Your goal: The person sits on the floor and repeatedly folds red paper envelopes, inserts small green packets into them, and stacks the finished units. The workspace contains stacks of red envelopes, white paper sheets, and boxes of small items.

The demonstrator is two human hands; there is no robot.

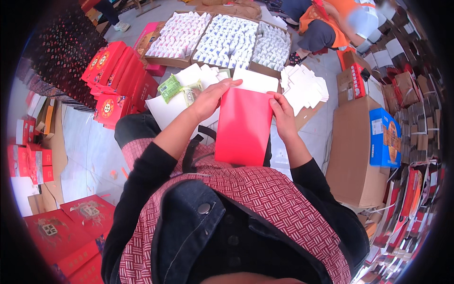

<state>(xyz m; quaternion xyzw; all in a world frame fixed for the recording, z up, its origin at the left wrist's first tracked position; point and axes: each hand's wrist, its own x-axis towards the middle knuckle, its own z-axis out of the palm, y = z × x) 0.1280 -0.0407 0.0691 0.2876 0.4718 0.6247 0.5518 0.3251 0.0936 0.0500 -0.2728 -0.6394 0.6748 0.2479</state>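
A glossy red cardboard piece (243,128), probably a flat box, stands upright above my lap. A white panel (255,80) shows behind its top edge; whether the two are joined I cannot tell. My left hand (208,102) grips the upper left corner, its fingers reaching along the top edge. At the upper right edge my right hand (283,113) pinches the piece, thumb on the near side. Just beyond my left hand lie a green packet (169,88) and a clear-wrapped packet (191,93) on white sheets.
Three shallow cartons (224,40) of small white wrapped packs stand ahead. White cards (302,87) are piled at right. Red gift boxes (111,71) are stacked at left, and more red boxes (71,236) lie near left. A brown carton (352,146) stands right; a person (326,28) crouches beyond.
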